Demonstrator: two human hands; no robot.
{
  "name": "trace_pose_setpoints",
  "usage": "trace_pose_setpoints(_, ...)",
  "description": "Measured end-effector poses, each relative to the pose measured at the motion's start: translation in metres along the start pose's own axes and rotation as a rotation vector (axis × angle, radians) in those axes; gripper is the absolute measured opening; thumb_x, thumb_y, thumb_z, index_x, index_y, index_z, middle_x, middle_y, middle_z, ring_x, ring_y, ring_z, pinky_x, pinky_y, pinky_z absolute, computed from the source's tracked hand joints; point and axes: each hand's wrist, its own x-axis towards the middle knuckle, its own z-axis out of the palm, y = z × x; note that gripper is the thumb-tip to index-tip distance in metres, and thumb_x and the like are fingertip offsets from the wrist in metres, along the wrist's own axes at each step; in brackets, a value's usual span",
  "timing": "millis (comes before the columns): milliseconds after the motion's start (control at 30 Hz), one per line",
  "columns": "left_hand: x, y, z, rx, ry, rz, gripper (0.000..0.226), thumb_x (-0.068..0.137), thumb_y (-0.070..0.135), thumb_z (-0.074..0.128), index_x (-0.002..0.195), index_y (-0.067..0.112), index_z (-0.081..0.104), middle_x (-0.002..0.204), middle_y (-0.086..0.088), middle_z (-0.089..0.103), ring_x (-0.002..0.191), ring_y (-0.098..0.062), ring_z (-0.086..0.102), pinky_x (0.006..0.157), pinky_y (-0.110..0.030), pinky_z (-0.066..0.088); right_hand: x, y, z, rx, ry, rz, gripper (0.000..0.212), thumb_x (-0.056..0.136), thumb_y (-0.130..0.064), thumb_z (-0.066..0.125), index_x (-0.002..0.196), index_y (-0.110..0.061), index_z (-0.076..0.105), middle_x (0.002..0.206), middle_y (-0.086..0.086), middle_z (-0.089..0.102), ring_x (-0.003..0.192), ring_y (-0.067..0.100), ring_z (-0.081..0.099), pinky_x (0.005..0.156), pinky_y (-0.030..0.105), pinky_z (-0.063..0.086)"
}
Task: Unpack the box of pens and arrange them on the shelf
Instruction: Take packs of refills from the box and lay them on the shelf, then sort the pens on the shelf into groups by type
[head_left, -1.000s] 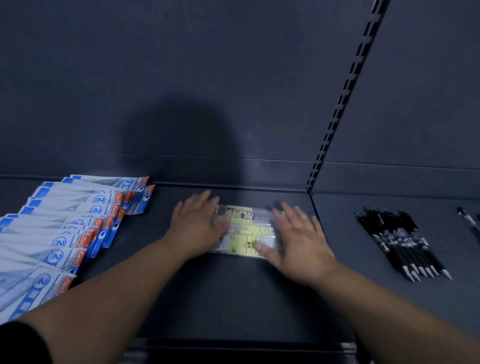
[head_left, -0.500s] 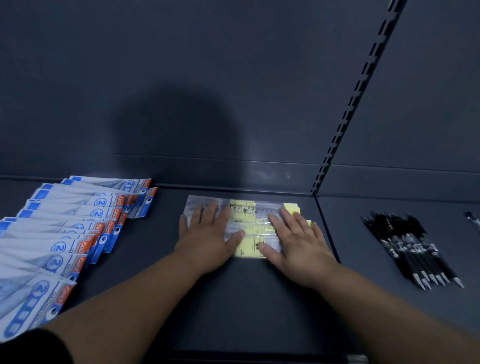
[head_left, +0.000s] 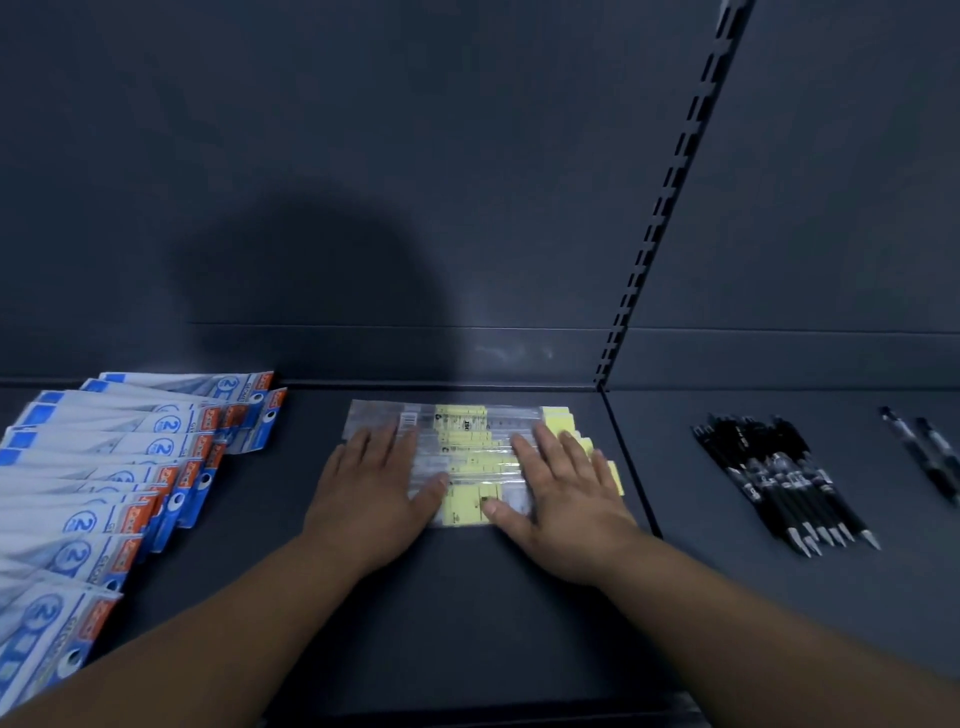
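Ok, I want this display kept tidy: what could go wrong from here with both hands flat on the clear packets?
The clear packets overlap in a fan under the flat left hand and right hand; they could slip and skew. Their yellow ends sit close to the shelf seam on the right, so a push that way might crowd the loose black pens. The blue packs lie near the left forearm and could get nudged.

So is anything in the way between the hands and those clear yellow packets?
Nothing visible. The left hand and right hand lie flat right on the clear yellow packets, which already sit on the shelf.
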Motion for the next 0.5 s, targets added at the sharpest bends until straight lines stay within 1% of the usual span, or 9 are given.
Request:
trace_pose_setpoints(67,0.0,0.0,0.007,0.052,-0.061,-0.003,0.075,0.09,0.067,0.013,0.151,0.029,-0.005,0.16,0.005,-0.009,0.146,-0.018,-0.006,0.119,-0.039,0.001,0.001,0.001,0.0,0.015,-0.027,-0.007,0.086,0.082,-0.08,0.018,0.15,-0.036,-0.013,0.158,-0.008,-0.023,0.144,0.016,-0.024,0.115,0.041,-0.017)
trace_pose_setpoints(167,0.001,-0.003,0.005,0.069,-0.07,0.006,0.074,0.09,0.068,0.012,0.151,0.03,-0.006,0.16,0.005,-0.01,0.146,-0.018,-0.007,0.118,-0.04,0.001,-0.001,0.002,-0.003,0.058,-0.01,-0.017,0.085,0.084,-0.078,0.022,0.151,-0.037,-0.008,0.159,-0.009,-0.019,0.145,0.015,-0.021,0.116,0.04,-0.014)
trace_pose_setpoints(300,-0.013,-0.001,-0.001,0.042,-0.008,0.027,0.068,0.092,0.064,0.019,0.151,0.032,0.009,0.16,0.005,0.0,0.146,-0.018,0.002,0.118,-0.04,0.007,-0.011,0.005,-0.007,0.096,0.062,-0.038,0.08,0.086,-0.074,0.031,0.152,-0.035,0.011,0.162,-0.008,-0.005,0.148,0.015,-0.01,0.118,0.041,-0.01)
trace_pose_setpoints(400,-0.03,-0.001,-0.009,0.007,0.011,0.011,0.062,0.094,0.059,0.026,0.15,0.033,0.018,0.16,0.003,0.005,0.146,-0.018,0.005,0.118,-0.037,0.01,-0.019,0.008,-0.011,0.103,0.116,-0.069,0.076,0.087,-0.072,0.035,0.151,-0.034,0.021,0.162,-0.004,0.007,0.148,0.015,-0.002,0.118,0.042,-0.006)
trace_pose_setpoints(500,-0.055,-0.002,-0.017,-0.007,0.014,-0.026,0.062,0.095,0.056,0.035,0.149,0.029,0.024,0.159,-0.001,0.012,0.145,-0.018,0.013,0.117,-0.03,0.014,-0.027,0.012,-0.014,0.106,0.151,-0.117,0.07,0.089,-0.066,0.04,0.149,-0.032,0.027,0.16,-0.003,0.018,0.147,0.014,0.009,0.118,0.041,0.002)
